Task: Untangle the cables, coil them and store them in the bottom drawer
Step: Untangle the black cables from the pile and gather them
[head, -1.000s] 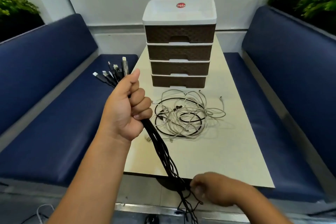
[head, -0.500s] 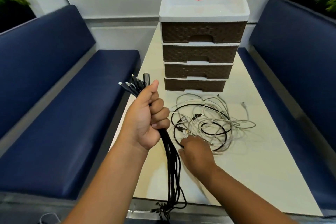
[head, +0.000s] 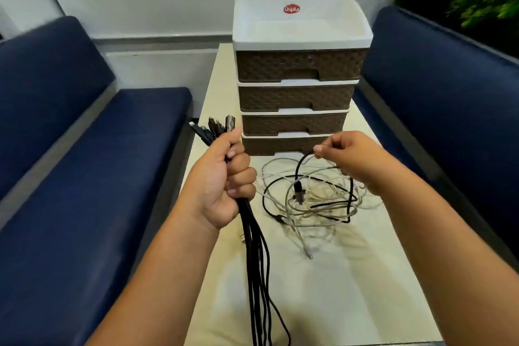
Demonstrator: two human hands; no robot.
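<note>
Black cables (head: pixel 254 255), gathered in a bundle, are gripped in the fisted left hand (head: pixel 224 177), plugs fanned out above the thumb, lower ends cut off by the frame's bottom edge. The right hand (head: pixel 348 159) pinches one black cable (head: pixel 300 170) lifted from the tangled pile (head: pixel 311 199) (white and black strands, count unclear) on the cream table (head: pixel 337 289). The bottom drawer (head: pixel 280 146), closed, is partly hidden behind both hands.

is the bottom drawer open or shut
Shut: the bottom drawer sits flush under the three above it in the drawer unit, nothing pulled out.
</note>
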